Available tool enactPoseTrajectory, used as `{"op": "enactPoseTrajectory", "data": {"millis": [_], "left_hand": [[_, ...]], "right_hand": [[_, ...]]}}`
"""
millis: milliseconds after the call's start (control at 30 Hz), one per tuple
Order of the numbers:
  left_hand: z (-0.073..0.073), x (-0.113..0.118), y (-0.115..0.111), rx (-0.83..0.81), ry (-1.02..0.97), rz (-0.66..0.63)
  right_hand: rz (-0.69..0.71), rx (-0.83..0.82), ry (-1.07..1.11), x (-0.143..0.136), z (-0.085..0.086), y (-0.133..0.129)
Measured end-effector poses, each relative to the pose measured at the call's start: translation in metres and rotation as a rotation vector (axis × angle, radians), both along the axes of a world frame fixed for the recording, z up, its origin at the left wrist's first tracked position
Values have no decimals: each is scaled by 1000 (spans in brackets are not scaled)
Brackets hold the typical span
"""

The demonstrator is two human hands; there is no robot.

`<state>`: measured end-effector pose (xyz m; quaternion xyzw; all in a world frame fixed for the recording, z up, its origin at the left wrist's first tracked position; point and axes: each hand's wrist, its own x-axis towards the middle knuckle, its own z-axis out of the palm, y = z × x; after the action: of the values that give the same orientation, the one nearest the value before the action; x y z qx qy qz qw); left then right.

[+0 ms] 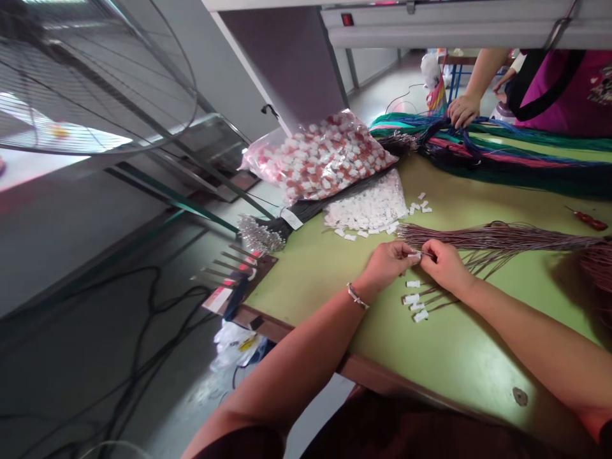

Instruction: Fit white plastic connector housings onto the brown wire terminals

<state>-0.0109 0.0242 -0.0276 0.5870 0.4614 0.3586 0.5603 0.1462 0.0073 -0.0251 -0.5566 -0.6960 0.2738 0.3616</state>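
Between the fingertips of my left hand (391,260) is a small white plastic connector (414,256). My right hand (442,262) pinches a thin brown wire (427,254) close to that connector, its end meeting the connector; how far in it sits cannot be made out. Just below my hands, several wires with white connectors (415,299) on their ends lie on the green tabletop. Behind my hands stretches a bundle of brown wires (478,236), its tips beside a pile of loose white connectors (368,207) in a clear bag.
A large clear bag of white and orange-brown parts (325,159) lies at the back left, near black wires with metal tips (261,236). Across the table, a co-worker's hand (463,111) rests on green and blue wires (516,143). A red-handled screwdriver (591,220) lies right; metal prongs (229,264) edge the left corner.
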Motion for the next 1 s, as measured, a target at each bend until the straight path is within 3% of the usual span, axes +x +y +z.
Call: {"op": "enactPoseTrajectory", "data": {"millis": [167, 433, 500, 567, 667, 733, 800, 833, 933, 1000], "left_hand": [[1, 2, -2, 23, 44, 47], [5, -20, -13, 52, 225, -43], [16, -28, -16, 116, 315, -180], [34, -34, -12, 175, 438, -405], [63, -32, 18, 277, 676, -678], [74, -15, 52, 441, 805, -524], [71, 13, 90, 659, 858, -275], [64, 30, 107, 738, 884, -238], [35, 73, 139, 821, 1046, -210], [17, 85, 144, 828, 1171, -255]], "right_hand": [[7, -40, 12, 1, 1, 2], [118, -172, 150, 8, 4, 4], [46, -176, 247, 7, 4, 4], [-47, -199, 393, 5, 4, 4], [-117, -287, 587, 0, 2, 6], [-135, -280, 654, -2, 0, 7], [-112, -235, 677, -3, -3, 7], [-81, -228, 672, -3, -4, 8], [-12, -240, 631, -2, -4, 8], [-3, -233, 597, 0, -4, 9]]}}
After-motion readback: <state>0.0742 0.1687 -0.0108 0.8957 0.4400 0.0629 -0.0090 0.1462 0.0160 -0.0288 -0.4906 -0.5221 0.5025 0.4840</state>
